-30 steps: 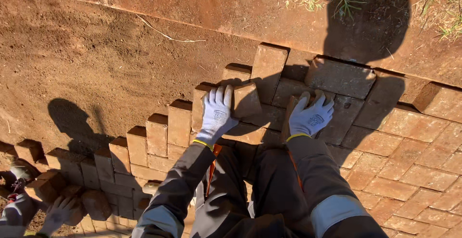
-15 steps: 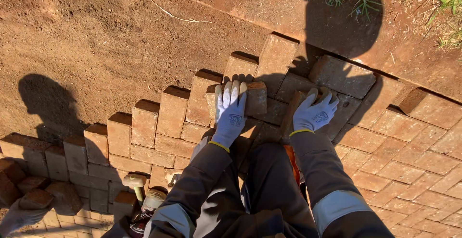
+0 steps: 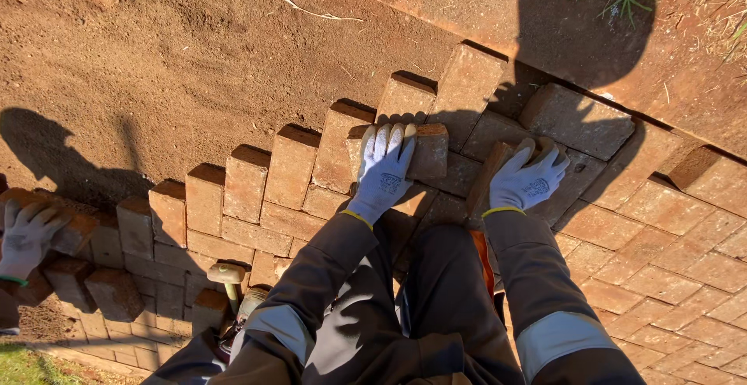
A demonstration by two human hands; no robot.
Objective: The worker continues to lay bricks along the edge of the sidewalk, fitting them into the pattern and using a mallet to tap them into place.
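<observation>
My left hand [image 3: 383,169], in a white glove, lies flat over a loose red paving brick [image 3: 424,152] that rests on top of the laid bricks. My right hand [image 3: 527,176], also gloved, is closed over the end of another loose brick [image 3: 489,173] standing on its edge. Both bricks sit near the stepped front edge of the paved area [image 3: 296,169], which borders bare red sand [image 3: 156,66]. My knees and dark trousers fill the foreground.
Another person's gloved hand [image 3: 28,233] rests on bricks at the far left. A mallet with a wooden handle [image 3: 229,276] lies by my left leg. A raised row of kerb bricks [image 3: 576,120] runs at the right, with soil and grass beyond.
The view has shifted right and closer. My left hand has stayed on its brick. My right hand has tightened on the upright brick. The other person's hand has come back into view at the left.
</observation>
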